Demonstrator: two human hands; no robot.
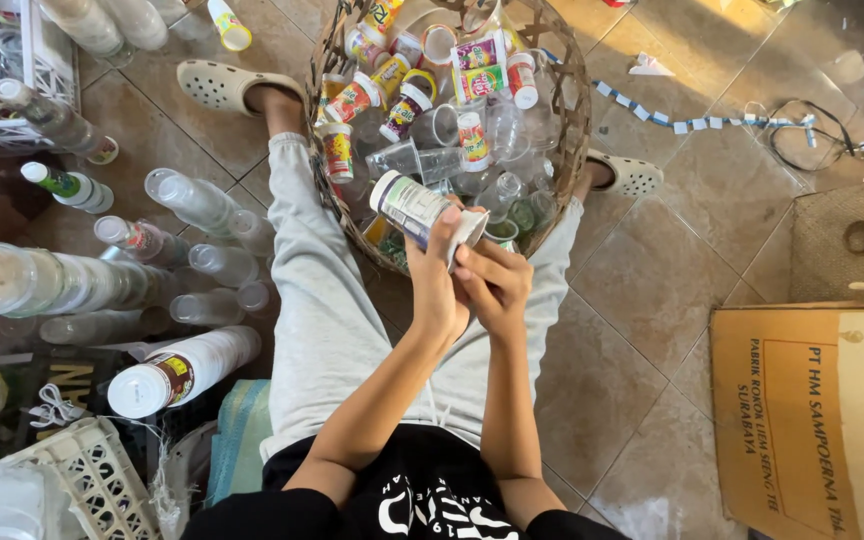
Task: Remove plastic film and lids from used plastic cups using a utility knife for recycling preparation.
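Note:
My left hand [439, 285] grips a white plastic cup [414, 207] with a printed label, held on its side over my lap. My right hand [494, 285] touches the cup's open mouth end, fingers pinching at its rim. Just beyond the hands stands a woven basket [572, 120] between my legs, filled with several used plastic cups and clear cups, many with colourful labels. I sit on the tiled floor in light grey trousers.
Long stacks of nested clear and white cups [184, 370] lie on the floor at my left, beside white plastic crates [92, 480]. A cardboard box [812, 420] sits at the right, a woven bag [852, 240] behind it. A cable [812, 135] lies far right.

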